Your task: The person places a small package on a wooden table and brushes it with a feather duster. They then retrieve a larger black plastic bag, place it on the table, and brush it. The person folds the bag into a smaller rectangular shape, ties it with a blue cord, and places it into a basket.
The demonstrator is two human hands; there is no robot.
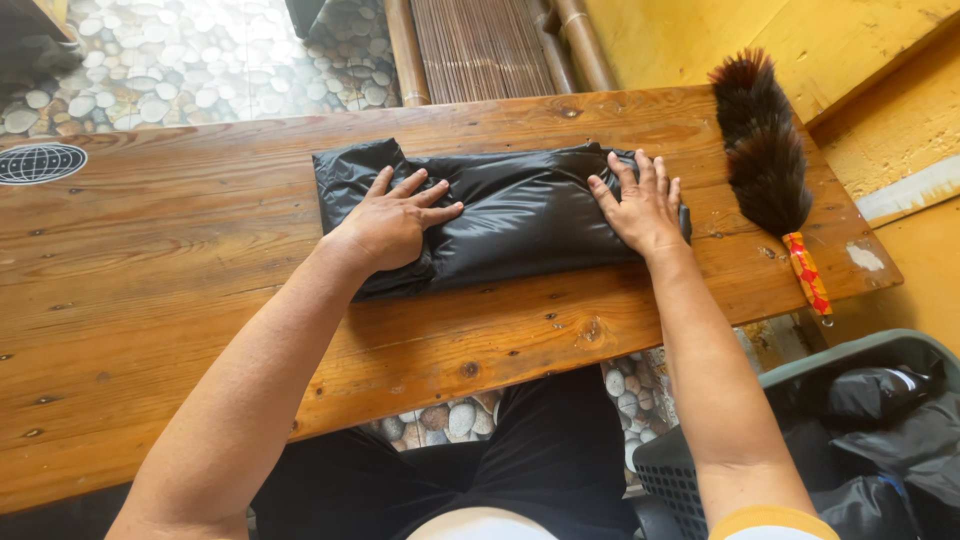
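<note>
Our lap in black trousers sits closest to the lens, with our two bare forearms reaching up from it over the near edge of the wooden table. Both palms press flat on a folded black garment, a shiny, puffy bundle lying crosswise on the middle of the tabletop, nearer the far edge than the near one. Our left hand rests on the bundle's left part, fingers spread and pointing right and away from us, closed on nothing. Our right hand lies on the right end, fingers splayed and pointing away from us, likewise open and only pressing down. To the right of the garment, apart from it, a feather duster lies on the table, its dark brown plume toward the far edge and its red and yellow patterned handle reaching the table's near right corner. Below that corner, beside our right arm, stands a dark plastic basket holding more black fabric. Pebble flooring shows beyond the table's far edge.
</note>
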